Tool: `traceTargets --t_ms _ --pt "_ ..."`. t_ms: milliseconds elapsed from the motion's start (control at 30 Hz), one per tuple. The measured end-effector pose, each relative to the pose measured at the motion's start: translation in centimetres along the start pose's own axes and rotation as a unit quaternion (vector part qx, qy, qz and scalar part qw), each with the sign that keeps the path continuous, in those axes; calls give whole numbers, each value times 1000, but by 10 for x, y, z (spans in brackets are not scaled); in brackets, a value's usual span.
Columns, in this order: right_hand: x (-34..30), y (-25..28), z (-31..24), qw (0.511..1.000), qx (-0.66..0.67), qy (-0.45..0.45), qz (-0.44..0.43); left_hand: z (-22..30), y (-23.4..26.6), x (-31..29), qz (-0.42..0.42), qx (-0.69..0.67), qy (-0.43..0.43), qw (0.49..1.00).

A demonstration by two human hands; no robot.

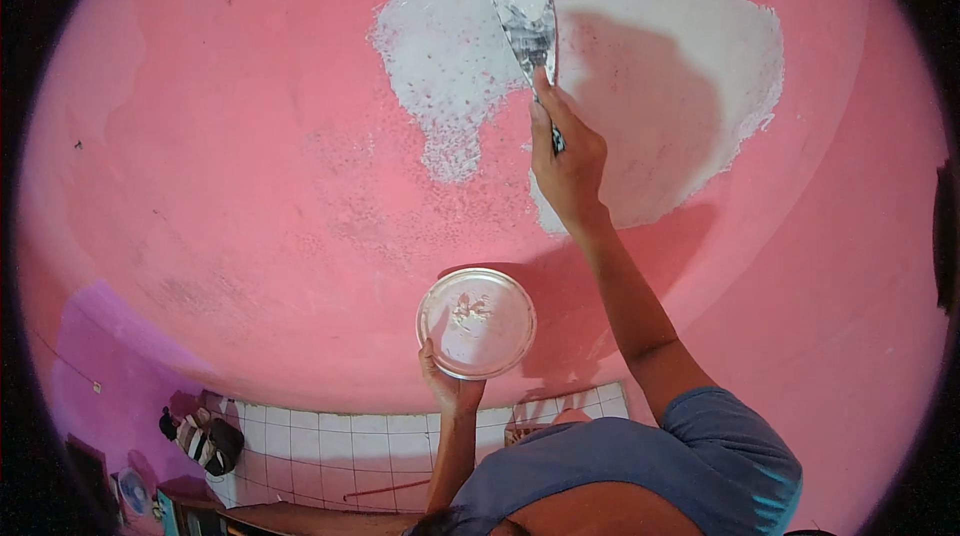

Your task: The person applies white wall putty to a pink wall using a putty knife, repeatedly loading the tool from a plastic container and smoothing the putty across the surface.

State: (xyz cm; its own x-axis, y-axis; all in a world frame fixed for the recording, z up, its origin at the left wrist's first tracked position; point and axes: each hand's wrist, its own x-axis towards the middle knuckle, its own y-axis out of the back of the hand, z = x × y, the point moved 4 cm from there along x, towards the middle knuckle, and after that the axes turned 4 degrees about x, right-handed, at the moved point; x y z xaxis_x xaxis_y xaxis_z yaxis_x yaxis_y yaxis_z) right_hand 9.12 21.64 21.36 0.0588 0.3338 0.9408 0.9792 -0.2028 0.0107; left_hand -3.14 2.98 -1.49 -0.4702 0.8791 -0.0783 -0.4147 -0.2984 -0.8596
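Observation:
My right hand is closed round the handle of a putty knife, its broad metal blade pointing up and smeared with white filler. Behind the blade is a large white patch of filler with ragged edges on the pink wall. I cannot tell whether the blade touches the wall. Lower down, my left hand grips a round, pale lid-like plate by its lower left rim. A small lump of filler lies on that plate.
White floor tiles run along the wall's foot. At the lower left are a dark bag-like bundle, a purple wall and a small fan. A thin red stick lies on the tiles. Pitted, rough spots mark the wall left of the patch.

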Motion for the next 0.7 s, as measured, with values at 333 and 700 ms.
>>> traceTargets --t_ms 333,700 --pt "-61 9 19 1000 8 -12 3 0 8 4 -41 -19 1 999" --pt "-81 5 29 998 12 -39 -53 -1 7 3 -34 -39 15 999"
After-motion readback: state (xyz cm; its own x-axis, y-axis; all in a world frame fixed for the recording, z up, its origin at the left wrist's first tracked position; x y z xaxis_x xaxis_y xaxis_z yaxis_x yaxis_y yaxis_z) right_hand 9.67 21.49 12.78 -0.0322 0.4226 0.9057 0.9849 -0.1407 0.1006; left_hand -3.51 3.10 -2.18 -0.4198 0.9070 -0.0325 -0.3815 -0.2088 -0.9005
